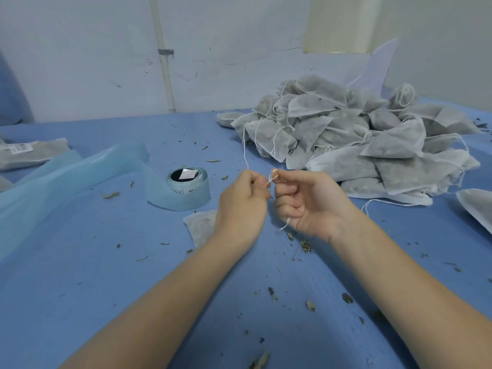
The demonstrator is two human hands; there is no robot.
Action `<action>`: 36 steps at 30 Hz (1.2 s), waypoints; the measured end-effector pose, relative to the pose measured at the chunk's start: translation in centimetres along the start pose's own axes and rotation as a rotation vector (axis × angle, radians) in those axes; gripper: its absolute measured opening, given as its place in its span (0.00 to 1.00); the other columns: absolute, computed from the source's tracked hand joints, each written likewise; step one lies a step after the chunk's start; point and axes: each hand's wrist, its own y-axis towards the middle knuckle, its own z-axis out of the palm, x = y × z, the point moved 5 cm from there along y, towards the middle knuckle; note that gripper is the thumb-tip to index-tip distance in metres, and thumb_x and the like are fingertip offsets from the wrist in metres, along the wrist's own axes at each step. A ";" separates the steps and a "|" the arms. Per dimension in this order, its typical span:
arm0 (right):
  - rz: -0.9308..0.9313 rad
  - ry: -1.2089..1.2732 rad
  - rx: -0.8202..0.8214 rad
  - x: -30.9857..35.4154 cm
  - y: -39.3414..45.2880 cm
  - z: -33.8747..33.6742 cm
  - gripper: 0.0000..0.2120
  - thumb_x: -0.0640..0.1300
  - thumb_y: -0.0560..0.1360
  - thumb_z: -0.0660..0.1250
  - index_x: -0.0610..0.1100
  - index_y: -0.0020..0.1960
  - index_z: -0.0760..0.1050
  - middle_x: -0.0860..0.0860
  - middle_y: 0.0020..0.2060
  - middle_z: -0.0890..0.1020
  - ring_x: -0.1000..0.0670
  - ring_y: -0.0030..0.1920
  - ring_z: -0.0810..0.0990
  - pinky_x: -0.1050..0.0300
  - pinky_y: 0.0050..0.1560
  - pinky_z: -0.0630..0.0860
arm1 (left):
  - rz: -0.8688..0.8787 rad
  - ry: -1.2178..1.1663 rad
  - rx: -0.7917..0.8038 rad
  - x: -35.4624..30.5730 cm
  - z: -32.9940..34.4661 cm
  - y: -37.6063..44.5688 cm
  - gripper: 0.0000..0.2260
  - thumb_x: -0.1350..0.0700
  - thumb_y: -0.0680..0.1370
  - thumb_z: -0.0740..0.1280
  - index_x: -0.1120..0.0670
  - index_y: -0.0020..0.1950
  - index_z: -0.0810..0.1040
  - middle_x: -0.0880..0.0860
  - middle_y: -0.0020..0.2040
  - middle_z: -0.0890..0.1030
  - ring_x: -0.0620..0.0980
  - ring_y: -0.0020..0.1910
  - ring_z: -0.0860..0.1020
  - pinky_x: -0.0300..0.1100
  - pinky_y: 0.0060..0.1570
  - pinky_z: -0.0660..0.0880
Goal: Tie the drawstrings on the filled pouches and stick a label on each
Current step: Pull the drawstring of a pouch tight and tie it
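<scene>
My left hand (243, 203) and my right hand (303, 201) meet above the middle of the blue table, both pinching a white drawstring (272, 179) between thumb and fingers. A loose string end hangs below my right palm. The pouch (200, 227) it belongs to lies flat under my left wrist, mostly hidden. A big pile of filled white pouches (354, 137) with dangling strings sits at the back right. The label roll (188, 188) stands left of my hands, its pale blue backing strip (66, 179) trailing off to the left.
A labelled pouch (32, 153) lies at the far left edge. Another pouch (479, 206) pokes in at the right edge. Dried leaf crumbs are scattered over the blue table cover (80, 288). A wall with a white pipe (163, 57) stands behind the table.
</scene>
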 end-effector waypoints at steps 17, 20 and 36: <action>-0.161 -0.102 -0.153 0.5 -0.3 0.0 0.06 0.39 0.75 0.67 0.40 0.40 0.77 0.55 0.23 0.62 0.57 0.22 0.55 0.67 0.20 0.53 | 0.342 0.159 -0.355 -2.7 -2.1 -0.7 0.01 0.59 0.73 0.71 0.55 0.42 0.83 0.45 0.39 0.79 0.43 0.42 0.77 0.32 0.45 0.70; -0.353 -0.449 -0.278 1.7 -0.7 -0.5 0.05 0.42 0.72 0.72 0.39 0.41 0.80 0.58 0.22 0.67 0.58 0.21 0.62 0.68 0.21 0.61 | 0.501 0.456 -0.414 -3.3 -2.0 -1.1 0.03 0.62 0.73 0.69 0.60 0.40 0.82 0.55 0.38 0.81 0.57 0.42 0.77 0.38 0.45 0.65; -0.669 -0.679 -0.325 1.6 -0.9 0.3 0.09 0.46 0.76 0.69 0.52 0.38 0.75 0.62 0.24 0.75 0.56 0.32 0.75 0.48 0.46 0.76 | 0.002 0.226 -0.187 -2.3 -1.8 0.5 0.07 0.53 0.80 0.60 0.50 0.51 0.77 0.50 0.52 0.70 0.53 0.63 0.64 0.49 0.66 0.59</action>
